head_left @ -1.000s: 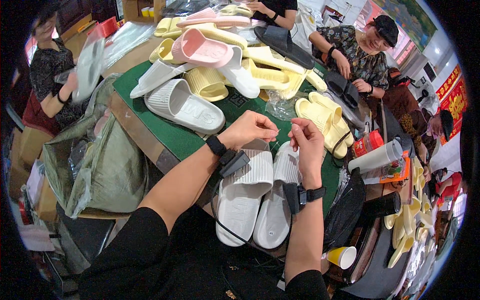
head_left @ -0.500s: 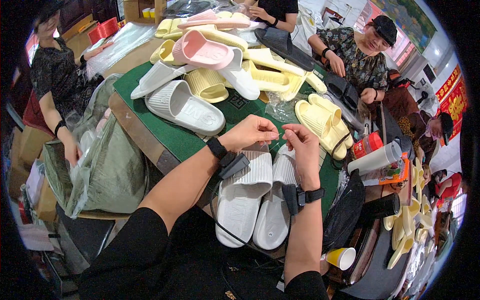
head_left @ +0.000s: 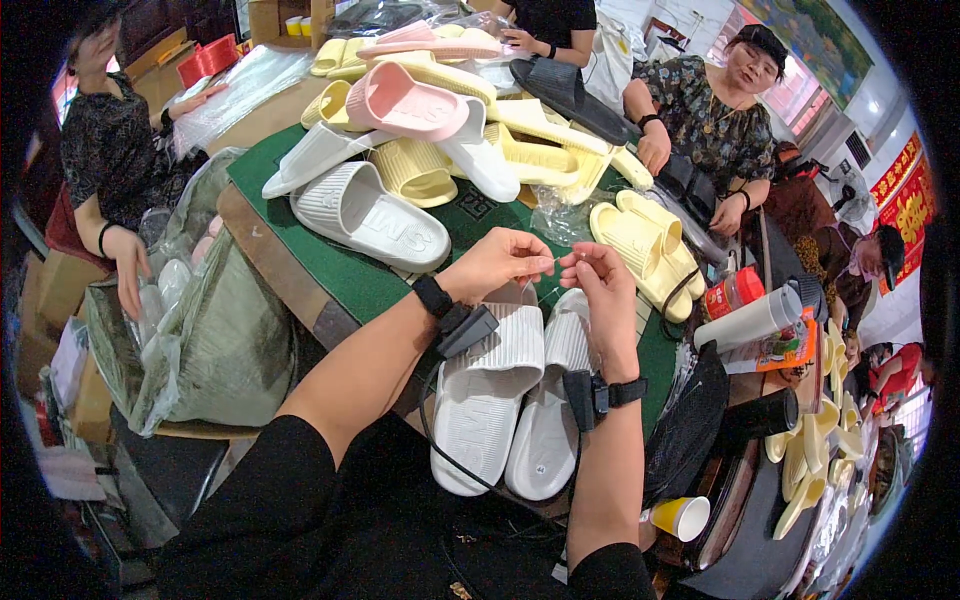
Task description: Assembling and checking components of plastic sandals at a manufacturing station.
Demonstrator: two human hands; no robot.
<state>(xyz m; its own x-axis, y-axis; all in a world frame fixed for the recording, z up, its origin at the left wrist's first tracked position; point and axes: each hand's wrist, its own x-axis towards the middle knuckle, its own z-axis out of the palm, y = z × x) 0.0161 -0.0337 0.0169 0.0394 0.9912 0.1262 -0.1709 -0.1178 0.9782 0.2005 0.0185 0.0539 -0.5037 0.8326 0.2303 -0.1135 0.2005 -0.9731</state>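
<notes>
A thin clear strand (head_left: 556, 263) runs between my fingertips. My left hand (head_left: 505, 262) pinches one end of it between thumb and finger, and my right hand (head_left: 606, 285) pinches the other. Just below them a pair of white ribbed slide slippers lies side by side, toes away from me: the left slipper (head_left: 480, 415) and the right slipper (head_left: 540, 455). The strand seems to come up from near their toe openings, though the fingers partly hide where it passes. Dark straps with small black devices sit on both my wrists.
A heap of slippers, with a pink slipper (head_left: 415, 98) on top, covers the far side of the green mat (head_left: 345, 285). Tied yellow slippers (head_left: 645, 240) lie right of my hands. A white bottle (head_left: 750, 318), paper cup (head_left: 682, 518) and green sack (head_left: 225, 350) flank me. Co-workers sit around.
My fingers have shifted slightly, and the strand between them shows more plainly. The co-worker at left has raised a hand from the sack; the one at right has leaned back with hands moved.
</notes>
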